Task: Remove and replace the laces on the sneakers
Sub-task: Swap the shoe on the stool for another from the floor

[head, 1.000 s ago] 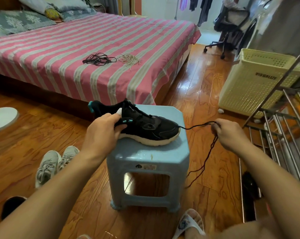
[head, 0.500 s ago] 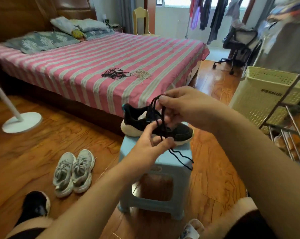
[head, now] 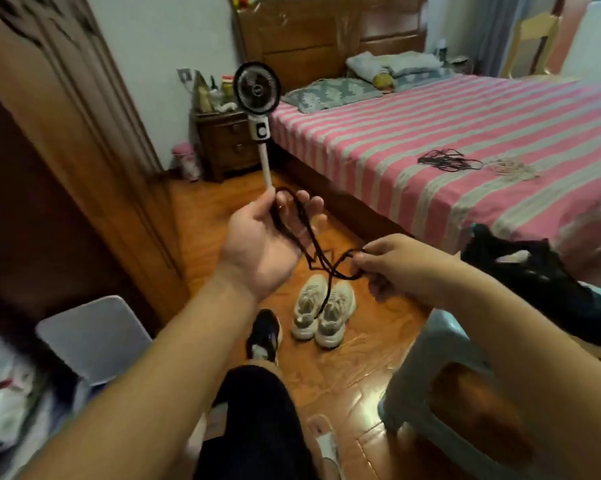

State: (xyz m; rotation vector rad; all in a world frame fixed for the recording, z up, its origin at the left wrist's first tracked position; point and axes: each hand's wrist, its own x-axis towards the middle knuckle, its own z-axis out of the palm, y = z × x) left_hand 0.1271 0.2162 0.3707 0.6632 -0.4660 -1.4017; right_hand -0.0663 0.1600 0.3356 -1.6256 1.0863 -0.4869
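Black lace is out of the shoe and strung between both hands: left hand palm-up with loops draped over loosely curled fingers, right hand pinching the other end, over the floor left of the stool. Step looks like coiling the removed lace; next move probably parks it on the bed, then threads a replacement. Count: one black sneaker on the stool, one black sneaker on the floor, two white sneakers, two lace bundles on the bed, black and beige.

Light: you get soft, even daylight, brightest on the bed beyond your fingers.
Glare: streaky shine on the floor below your fingers.
Blur: your forearms and the stool smear near the frame's bottom.
Distortion: the door frame left of your fingers bows.
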